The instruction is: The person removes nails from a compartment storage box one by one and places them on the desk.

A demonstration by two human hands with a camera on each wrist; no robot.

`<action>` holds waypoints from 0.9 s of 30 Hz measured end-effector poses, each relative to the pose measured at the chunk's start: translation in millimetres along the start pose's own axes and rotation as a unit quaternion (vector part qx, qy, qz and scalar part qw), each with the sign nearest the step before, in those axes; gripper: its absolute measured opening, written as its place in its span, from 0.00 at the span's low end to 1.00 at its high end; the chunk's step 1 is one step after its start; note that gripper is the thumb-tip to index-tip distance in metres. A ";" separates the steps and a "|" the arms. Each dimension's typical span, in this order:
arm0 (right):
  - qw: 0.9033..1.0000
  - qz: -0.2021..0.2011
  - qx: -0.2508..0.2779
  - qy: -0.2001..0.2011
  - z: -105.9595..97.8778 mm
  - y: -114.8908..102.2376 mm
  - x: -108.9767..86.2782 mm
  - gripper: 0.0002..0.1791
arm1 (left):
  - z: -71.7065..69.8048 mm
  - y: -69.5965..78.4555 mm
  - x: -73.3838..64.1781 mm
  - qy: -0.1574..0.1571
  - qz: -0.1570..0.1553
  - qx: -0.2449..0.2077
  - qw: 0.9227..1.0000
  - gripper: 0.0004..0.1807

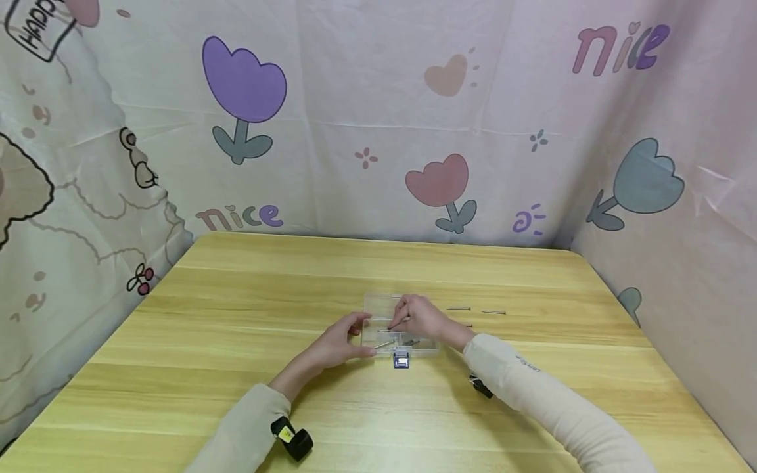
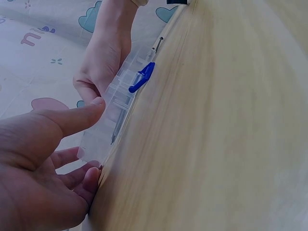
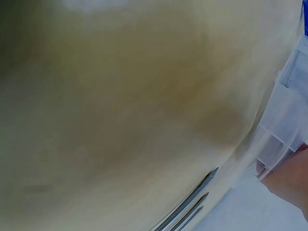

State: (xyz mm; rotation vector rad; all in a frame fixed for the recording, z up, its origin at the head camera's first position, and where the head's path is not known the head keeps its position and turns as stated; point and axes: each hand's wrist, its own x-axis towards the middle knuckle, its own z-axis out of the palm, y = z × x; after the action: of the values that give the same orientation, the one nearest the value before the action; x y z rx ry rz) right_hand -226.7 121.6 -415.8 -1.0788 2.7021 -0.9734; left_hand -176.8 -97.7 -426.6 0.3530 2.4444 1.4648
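Gripping the part-filled box (image 2: 103, 132), left hand (image 1: 340, 343) steadies; right hand (image 1: 421, 315) pinches a nail (image 1: 383, 330), three loose nails (image 1: 493, 313) remaining toward the worktop's (image 1: 367, 414) right edge.

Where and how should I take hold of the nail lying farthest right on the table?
The farthest-right nail is probably best pinched mid-shank, coming from above, with a fingertip on each long side: it lies flat on the table, thin and straight, apart from the other nails.

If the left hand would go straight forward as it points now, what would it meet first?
The clear box, which the left hand touches; then perhaps the right hand above the box, though depth is unclear.
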 end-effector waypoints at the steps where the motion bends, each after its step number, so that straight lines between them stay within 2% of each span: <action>1: 1.000 0.001 0.000 0.003 0.2 -0.2 0.2 0.02 | 0.0 0.1 0.1 0.000 0.001 0.000 1.000 0.38; 12: 1.000 -0.010 0.005 0.004 1.4 2.1 0.3 0.03 | 0.0 -1.2 0.7 -0.002 0.001 -0.001 1.000 0.38; 23: 0.998 -0.041 -0.053 -0.012 -4.5 -3.2 -2.1 0.02 | -0.7 -1.9 0.8 -0.006 0.007 0.004 1.000 0.38; 27: 0.998 -0.043 -0.046 -0.010 -8.2 -4.1 -2.9 0.02 | -1.2 -1.6 0.3 -0.006 0.006 0.004 1.000 0.38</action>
State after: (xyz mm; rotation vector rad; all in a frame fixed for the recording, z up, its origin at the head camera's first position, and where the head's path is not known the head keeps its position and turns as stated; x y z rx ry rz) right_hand -224.5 125.6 -407.3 -1.2232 2.7289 -0.8535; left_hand -177.6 -99.3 -427.5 0.3770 2.4434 1.4524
